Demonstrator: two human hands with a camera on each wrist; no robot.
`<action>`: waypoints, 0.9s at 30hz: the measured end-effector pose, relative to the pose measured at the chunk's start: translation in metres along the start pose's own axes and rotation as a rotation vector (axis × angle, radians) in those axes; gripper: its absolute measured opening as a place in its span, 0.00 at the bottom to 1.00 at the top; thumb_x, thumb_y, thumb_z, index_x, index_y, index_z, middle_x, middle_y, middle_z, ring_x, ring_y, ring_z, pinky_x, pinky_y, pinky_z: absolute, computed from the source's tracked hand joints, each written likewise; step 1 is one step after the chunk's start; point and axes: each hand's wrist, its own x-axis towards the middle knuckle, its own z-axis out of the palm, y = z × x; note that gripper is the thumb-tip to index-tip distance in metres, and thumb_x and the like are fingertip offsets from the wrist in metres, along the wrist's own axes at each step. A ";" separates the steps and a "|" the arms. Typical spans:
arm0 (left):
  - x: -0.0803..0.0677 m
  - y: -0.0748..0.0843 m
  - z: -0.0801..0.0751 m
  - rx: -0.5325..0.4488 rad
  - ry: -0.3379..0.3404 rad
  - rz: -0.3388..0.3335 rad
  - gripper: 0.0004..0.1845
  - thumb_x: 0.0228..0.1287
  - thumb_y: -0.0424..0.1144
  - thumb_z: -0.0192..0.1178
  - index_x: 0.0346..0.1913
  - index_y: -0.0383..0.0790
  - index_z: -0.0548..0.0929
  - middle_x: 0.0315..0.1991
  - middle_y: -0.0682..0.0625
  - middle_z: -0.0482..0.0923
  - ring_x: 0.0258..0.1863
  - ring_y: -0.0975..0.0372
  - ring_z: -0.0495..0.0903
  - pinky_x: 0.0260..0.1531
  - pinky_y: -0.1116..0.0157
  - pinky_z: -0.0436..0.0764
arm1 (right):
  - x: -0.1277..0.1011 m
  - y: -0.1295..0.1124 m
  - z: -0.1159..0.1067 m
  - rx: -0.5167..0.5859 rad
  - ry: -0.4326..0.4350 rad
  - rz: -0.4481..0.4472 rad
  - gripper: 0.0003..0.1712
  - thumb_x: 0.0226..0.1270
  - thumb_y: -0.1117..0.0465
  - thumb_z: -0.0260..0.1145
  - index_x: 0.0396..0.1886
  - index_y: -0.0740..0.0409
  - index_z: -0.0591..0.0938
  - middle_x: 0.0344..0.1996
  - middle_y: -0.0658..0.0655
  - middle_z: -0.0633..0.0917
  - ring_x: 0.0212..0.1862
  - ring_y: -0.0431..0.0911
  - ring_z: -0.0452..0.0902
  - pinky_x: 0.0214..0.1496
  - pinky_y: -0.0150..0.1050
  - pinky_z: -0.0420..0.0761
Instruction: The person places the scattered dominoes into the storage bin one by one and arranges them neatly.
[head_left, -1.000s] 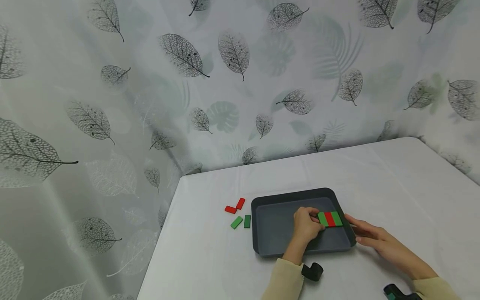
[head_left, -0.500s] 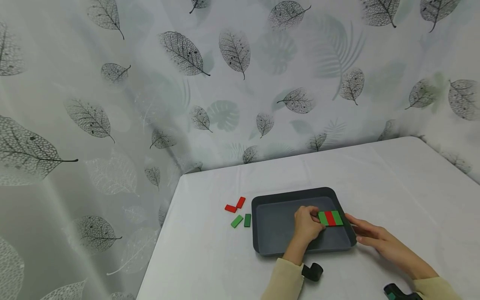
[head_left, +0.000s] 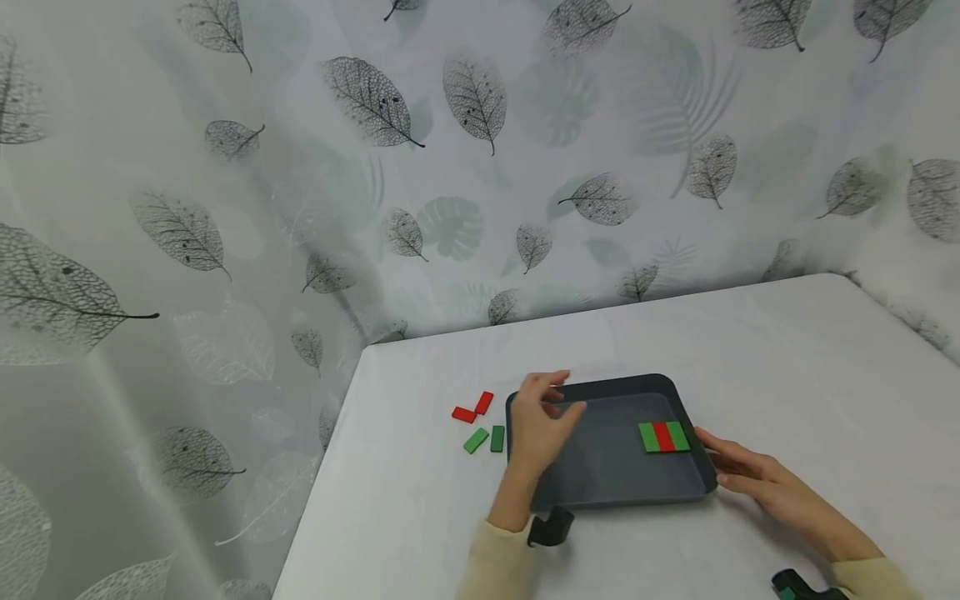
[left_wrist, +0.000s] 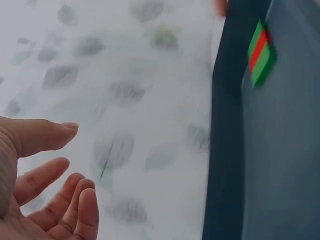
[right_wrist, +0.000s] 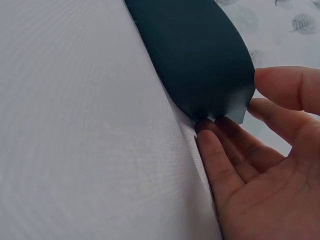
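1. The step in hand looks like laying blocks in a neat row: three lie inside the tray, four outside.
2. The row of blocks [head_left: 664, 437] goes green, red, green, side by side, at 3 o'clock inside the dark tray [head_left: 600, 471].
3. Outside the tray, two red blocks [head_left: 463, 414] lie near 10 o'clock and two green blocks [head_left: 476, 440] at 9 o'clock, on the white counter [head_left: 420, 508].
4. The left hand [head_left: 536, 425] hovers over the tray's 9 o'clock side, thumb and fingers spread, with nothing between them.
5. The right hand [head_left: 753, 479] touches the tray's outside wall near 4 o'clock with fairly straight fingers, likely to keep it steady.
6. The next move seems to call for pinching a loose block, perhaps red, and setting it flat against the row's 9 o'clock end.
7. The tray is smooth, with low walls and round corners; I cannot tell if it is metal or plastic. The blocks are thin and flat, with straight sides.
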 end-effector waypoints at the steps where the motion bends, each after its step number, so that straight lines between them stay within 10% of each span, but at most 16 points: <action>1: 0.001 -0.004 -0.014 0.002 0.033 -0.009 0.21 0.51 0.30 0.72 0.51 0.35 0.84 0.43 0.41 0.80 0.35 0.49 0.81 0.32 0.59 0.84 | 0.000 0.000 0.000 0.000 0.006 -0.005 0.34 0.75 0.58 0.55 0.76 0.60 0.58 0.58 0.16 0.62 0.55 0.12 0.60 0.49 0.21 0.71; 6: -0.004 -0.034 -0.075 0.059 0.131 -0.174 0.20 0.51 0.27 0.70 0.51 0.35 0.84 0.45 0.38 0.80 0.38 0.47 0.79 0.36 0.57 0.83 | 0.000 0.002 -0.001 0.005 0.015 -0.065 0.33 0.74 0.61 0.55 0.75 0.63 0.58 0.60 0.16 0.62 0.57 0.09 0.56 0.50 0.17 0.67; 11: -0.023 -0.072 -0.112 0.136 0.050 -0.407 0.24 0.51 0.26 0.68 0.55 0.38 0.82 0.51 0.37 0.78 0.46 0.46 0.78 0.45 0.53 0.81 | 0.001 0.004 -0.001 0.026 0.007 -0.092 0.32 0.74 0.63 0.55 0.75 0.64 0.58 0.61 0.17 0.63 0.57 0.10 0.57 0.50 0.16 0.66; 18: -0.049 -0.109 -0.121 0.170 -0.106 -0.565 0.28 0.49 0.25 0.69 0.58 0.37 0.80 0.50 0.40 0.78 0.47 0.52 0.78 0.46 0.60 0.81 | 0.000 0.006 -0.001 0.030 -0.013 -0.073 0.33 0.75 0.63 0.54 0.75 0.65 0.58 0.60 0.16 0.63 0.57 0.10 0.57 0.49 0.17 0.68; 27: -0.054 -0.116 -0.117 0.201 -0.132 -0.562 0.30 0.47 0.26 0.70 0.58 0.37 0.80 0.46 0.41 0.80 0.38 0.58 0.77 0.36 0.68 0.78 | 0.002 0.005 0.000 0.040 -0.010 -0.051 0.33 0.75 0.62 0.54 0.75 0.66 0.57 0.59 0.16 0.63 0.56 0.10 0.58 0.49 0.17 0.68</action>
